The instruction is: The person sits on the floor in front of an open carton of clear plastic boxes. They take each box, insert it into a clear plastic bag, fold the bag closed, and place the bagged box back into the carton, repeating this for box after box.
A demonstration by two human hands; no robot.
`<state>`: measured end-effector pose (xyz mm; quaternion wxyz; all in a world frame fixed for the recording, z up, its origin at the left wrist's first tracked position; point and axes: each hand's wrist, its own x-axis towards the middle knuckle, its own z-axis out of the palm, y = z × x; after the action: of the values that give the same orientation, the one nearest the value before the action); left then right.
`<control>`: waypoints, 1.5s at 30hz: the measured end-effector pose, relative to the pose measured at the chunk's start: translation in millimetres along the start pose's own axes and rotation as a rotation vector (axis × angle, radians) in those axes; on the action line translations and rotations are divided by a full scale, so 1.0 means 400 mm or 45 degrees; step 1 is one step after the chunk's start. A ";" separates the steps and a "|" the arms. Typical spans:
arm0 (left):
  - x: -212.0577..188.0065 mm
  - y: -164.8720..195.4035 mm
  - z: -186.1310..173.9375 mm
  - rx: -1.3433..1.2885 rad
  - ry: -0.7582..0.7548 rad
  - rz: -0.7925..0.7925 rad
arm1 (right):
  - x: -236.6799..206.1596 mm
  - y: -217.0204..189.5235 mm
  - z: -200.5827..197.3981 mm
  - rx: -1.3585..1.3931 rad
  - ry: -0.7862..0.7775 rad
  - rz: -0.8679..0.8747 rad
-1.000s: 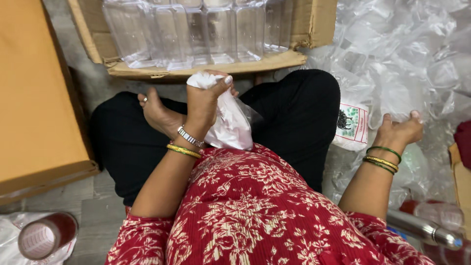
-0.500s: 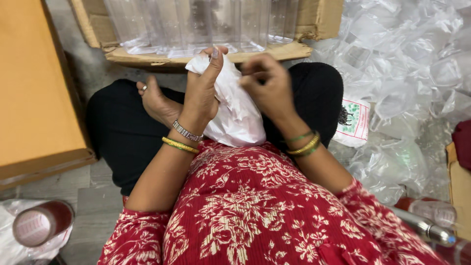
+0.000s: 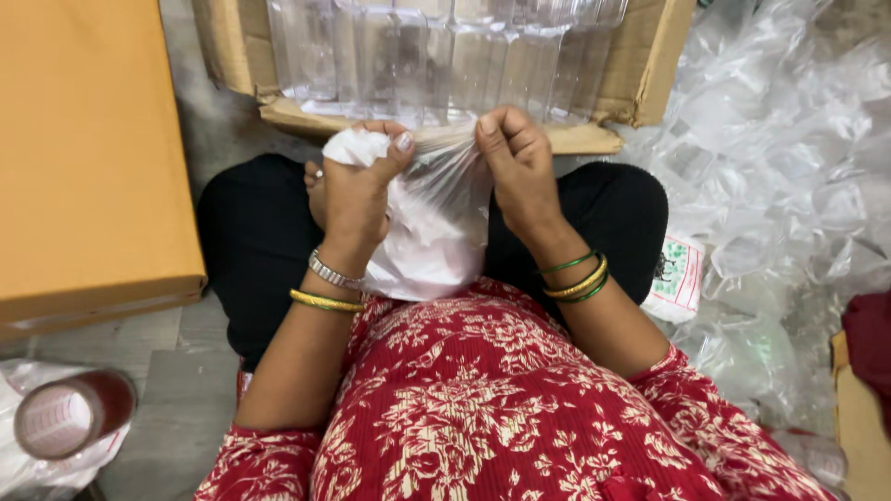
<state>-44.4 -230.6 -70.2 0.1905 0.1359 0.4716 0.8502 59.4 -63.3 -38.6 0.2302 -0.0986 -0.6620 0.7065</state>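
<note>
A thin white plastic bag (image 3: 429, 232) hangs over my lap, in front of my crossed legs in black trousers. My left hand (image 3: 357, 190) pinches the bag's bunched top edge on the left. My right hand (image 3: 516, 167) grips the same top edge on the right, and the film is stretched taut between the two hands. Both wrists carry bangles. What is inside the bag is hidden.
An open cardboard box (image 3: 650, 65) full of clear plastic containers (image 3: 418, 56) stands just beyond my knees. A closed orange-brown box (image 3: 83, 158) lies at the left. A heap of clear plastic bags (image 3: 789, 186) fills the right side. A tape roll (image 3: 70, 417) lies at lower left.
My right hand came in from the plastic heap at the right and took hold of the bag's top. Both hands now stretch the top edge apart.
</note>
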 end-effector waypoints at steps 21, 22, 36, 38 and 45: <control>0.328 0.016 -0.078 1.001 0.415 0.346 | 0.359 0.037 0.065 -0.665 0.056 -0.269; 0.342 0.016 -0.064 1.107 0.444 0.476 | 0.373 0.061 0.077 -0.756 0.085 -0.327; 0.331 -0.015 -0.066 0.321 0.152 0.414 | 0.305 0.128 0.073 -0.174 -0.001 -0.341; 0.317 -0.037 -0.074 0.310 -0.046 0.571 | 0.271 0.117 0.063 -0.102 0.051 -0.272; 0.205 -0.081 -0.053 -0.012 0.072 0.031 | 0.181 0.078 0.050 0.168 -0.234 -0.162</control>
<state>-119.8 -193.9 -104.7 0.1672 0.1168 0.4710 0.8582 -19.0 -48.9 -55.1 0.2189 0.0241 -0.6372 0.7386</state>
